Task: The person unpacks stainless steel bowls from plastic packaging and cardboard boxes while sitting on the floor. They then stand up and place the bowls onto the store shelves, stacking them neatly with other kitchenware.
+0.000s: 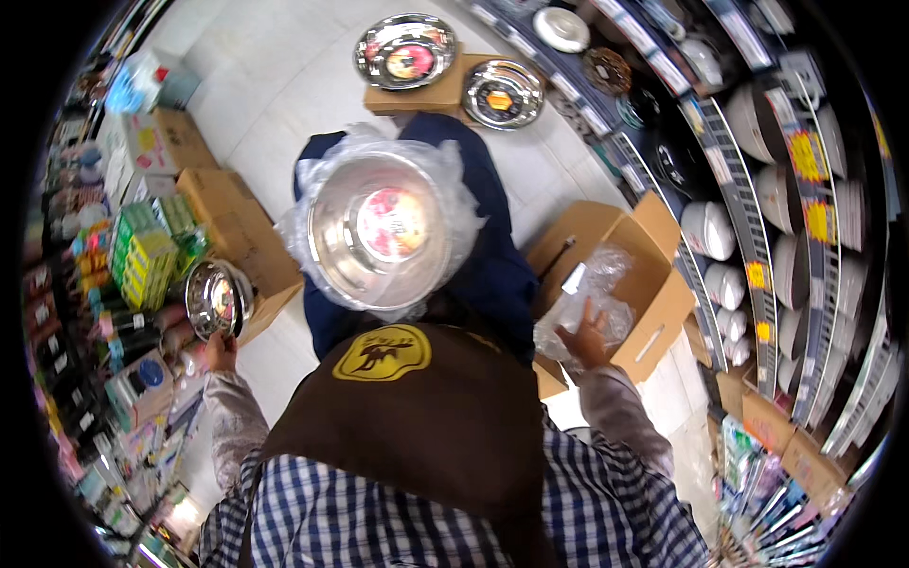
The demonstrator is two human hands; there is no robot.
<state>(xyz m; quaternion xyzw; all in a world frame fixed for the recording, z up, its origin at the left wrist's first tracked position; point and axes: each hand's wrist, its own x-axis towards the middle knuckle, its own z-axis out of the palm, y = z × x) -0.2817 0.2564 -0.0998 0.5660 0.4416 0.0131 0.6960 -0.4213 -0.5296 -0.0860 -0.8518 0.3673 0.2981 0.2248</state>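
Note:
On my lap rests a stainless steel basin point(341, 234) in clear plastic wrap, with a round printed label point(393, 225) on its bottom. My left hand point(221, 351) grips the near rim of a smaller shiny steel basin point(202, 302) beside a cardboard carton. At my right side stands an open cardboard box point(660, 298) holding crumpled clear plastic bags point(611, 266). My right hand point(588, 337) lies over the plastic at the near side of that box, fingers spread. Whether it pinches any of the plastic cannot be made out.
Ahead, two steel basins, one larger point(376, 42) and one smaller point(476, 78), sit on cardboard boxes point(408, 99). Shelves of white bowls point(710, 231) line the right. Closed cartons point(234, 227), green-yellow packs point(145, 263) and hanging goods crowd the left. Pale floor tiles point(263, 78) lie between.

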